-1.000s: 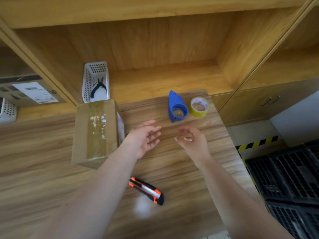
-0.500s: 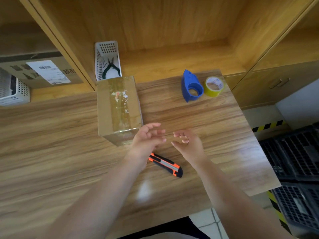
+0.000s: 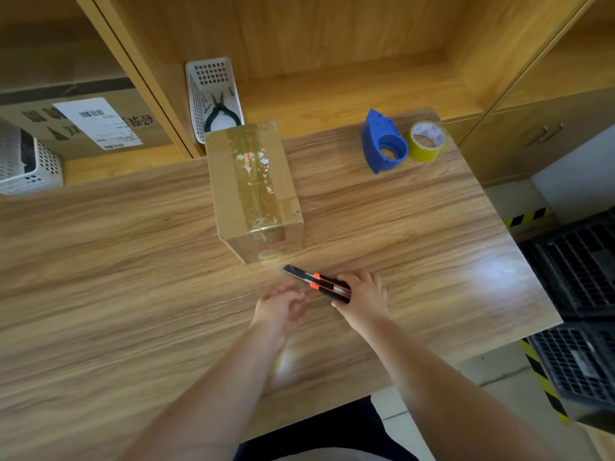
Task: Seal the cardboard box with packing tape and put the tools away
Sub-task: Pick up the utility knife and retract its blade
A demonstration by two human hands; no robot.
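Observation:
A taped cardboard box (image 3: 253, 188) stands on the wooden table (image 3: 133, 261), tape running along its top seam. Just in front of it lies an orange-and-black utility knife (image 3: 311, 281), its tip pointing toward the box. My right hand (image 3: 364, 299) grips the knife's rear end. My left hand (image 3: 283, 309) hovers beside it with fingers apart, holding nothing. At the table's far right sit a blue tape dispenser (image 3: 382, 144) and a yellow tape roll (image 3: 427, 141), touching each other.
A white perforated basket (image 3: 209, 81) holding pliers (image 3: 219, 111) stands on the shelf behind the box. Another white basket (image 3: 30, 164) and a labelled carton (image 3: 83, 124) sit at the left. Black crates (image 3: 575, 267) stand on the floor, right of the table edge.
My hands came down toward the near table edge. The right hand closed on the knife's rear end; the left hand stays open beside it. The view tilted, so everything sits farther away.

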